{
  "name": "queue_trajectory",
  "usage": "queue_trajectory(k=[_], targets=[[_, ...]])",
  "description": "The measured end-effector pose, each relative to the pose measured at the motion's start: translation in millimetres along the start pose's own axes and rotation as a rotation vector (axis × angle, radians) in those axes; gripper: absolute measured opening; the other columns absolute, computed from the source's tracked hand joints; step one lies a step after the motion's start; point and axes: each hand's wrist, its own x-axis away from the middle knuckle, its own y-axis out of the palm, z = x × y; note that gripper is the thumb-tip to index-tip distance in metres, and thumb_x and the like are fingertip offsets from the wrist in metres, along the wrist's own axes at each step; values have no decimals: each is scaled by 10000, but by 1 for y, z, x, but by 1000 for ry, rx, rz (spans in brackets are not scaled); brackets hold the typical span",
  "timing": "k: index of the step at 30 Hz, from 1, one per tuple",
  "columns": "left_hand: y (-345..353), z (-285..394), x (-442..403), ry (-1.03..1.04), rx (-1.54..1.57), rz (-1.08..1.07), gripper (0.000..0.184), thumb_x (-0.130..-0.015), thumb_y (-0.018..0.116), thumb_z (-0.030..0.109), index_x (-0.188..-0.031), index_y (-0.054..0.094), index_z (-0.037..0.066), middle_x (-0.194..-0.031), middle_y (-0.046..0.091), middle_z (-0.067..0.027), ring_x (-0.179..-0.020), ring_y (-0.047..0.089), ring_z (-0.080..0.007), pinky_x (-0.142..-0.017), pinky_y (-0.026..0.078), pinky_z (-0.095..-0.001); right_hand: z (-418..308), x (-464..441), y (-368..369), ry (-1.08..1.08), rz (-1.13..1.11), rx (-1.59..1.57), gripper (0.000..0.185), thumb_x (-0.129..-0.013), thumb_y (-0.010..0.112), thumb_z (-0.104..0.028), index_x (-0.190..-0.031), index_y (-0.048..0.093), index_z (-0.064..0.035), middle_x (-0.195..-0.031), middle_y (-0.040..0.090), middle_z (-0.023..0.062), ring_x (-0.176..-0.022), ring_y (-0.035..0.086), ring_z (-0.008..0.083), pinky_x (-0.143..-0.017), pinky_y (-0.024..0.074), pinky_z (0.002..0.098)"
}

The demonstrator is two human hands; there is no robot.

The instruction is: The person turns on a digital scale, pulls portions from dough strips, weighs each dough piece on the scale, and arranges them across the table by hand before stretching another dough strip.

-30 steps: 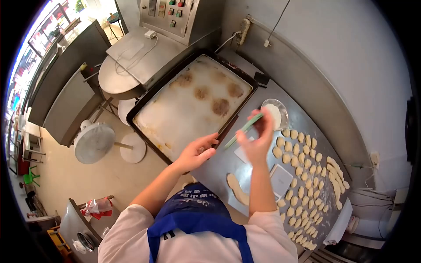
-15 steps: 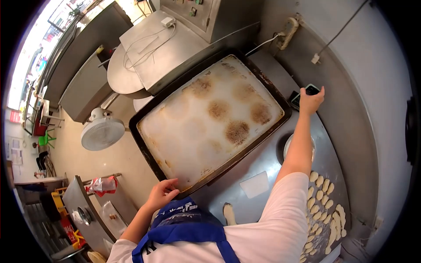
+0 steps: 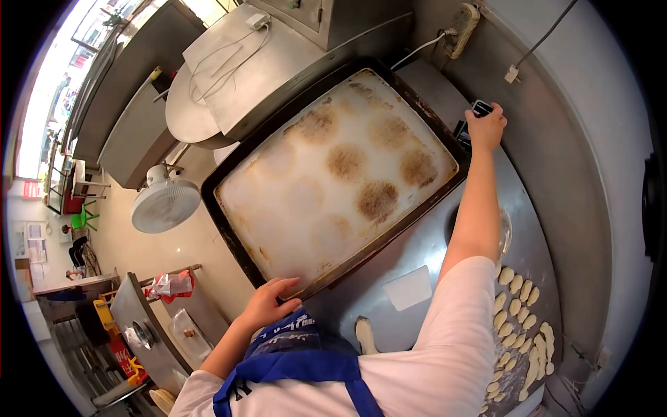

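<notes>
My right hand (image 3: 488,127) reaches to the back of the metal table and grips a dark device with a pale rim (image 3: 481,108). A second dark object (image 3: 461,133) lies beside it, near the tray's corner. My left hand (image 3: 271,300), fingers apart and holding nothing, is at the near corner of a large black-rimmed tray (image 3: 229,240). Brown round stains mark the tray's pale surface. Right of the tray lies a white rectangular card or scraper (image 3: 408,288), with a strip of dough (image 3: 365,336) nearer my apron. My right forearm partly covers a bowl (image 3: 505,233).
Several small dough pieces (image 3: 515,306) and longer dough strips (image 3: 538,358) lie at the right of the table. A white fan (image 3: 165,203) stands at the left. A power strip (image 3: 461,31) is on the back wall. Another metal table (image 3: 149,326) is at the lower left.
The view has shifted. My right hand went from beside the bowl, with a green-edged item, to the table's back. My left hand has moved toward the tray's near corner.
</notes>
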Motion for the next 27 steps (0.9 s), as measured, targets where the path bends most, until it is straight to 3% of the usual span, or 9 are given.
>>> queue_trajectory(k=[5,10,13,17,22,27], targets=[[9,0,17,-17,22,24,500,-874,757,251,-1312,622,49,-1141,664,-128,-1004,673,-247,-847,554,-354,4,-11,12,-16,-30,64,737,-719,803,-398,-1344,504,-145,-1289,539,221,-1112,616,417,-939,529,481],[12,-9,36,12,57,93,479,-862,765,201,-1295,631,43,-1104,671,-118,-957,669,-240,-810,555,-345,21,-2,0,-190,94,-78,862,-756,801,-405,-1421,425,-7,-1355,493,303,-1247,505,462,-1013,465,522],[10,-5,42,90,47,129,460,-848,771,155,-1273,639,38,-1055,672,-111,-917,661,-229,-797,554,-336,54,30,-30,-394,213,-73,805,-791,795,-369,-1411,435,-1,-1336,504,309,-1253,496,459,-1043,437,517],[2,3,53,276,-96,114,453,-824,779,112,-1250,644,42,-1026,667,-118,-906,666,-236,-798,552,-339,116,140,-129,-464,161,26,673,-823,769,-292,-1369,493,-14,-1336,510,296,-1255,491,457,-1068,408,512],[20,-10,97,457,-197,37,432,-833,767,147,-1241,653,63,-1108,683,-126,-949,685,-253,-821,551,-368,209,335,-263,-186,66,72,535,-833,744,-258,-1281,559,-29,-1243,599,214,-1181,545,414,-1014,441,489],[84,-54,141,563,-122,-166,423,-838,763,173,-1235,661,69,-1112,701,-129,-947,683,-273,-834,547,-397,253,537,-341,-20,-4,78,428,-832,734,-227,-1188,595,-33,-1136,631,206,-1079,596,414,-941,474,475]])
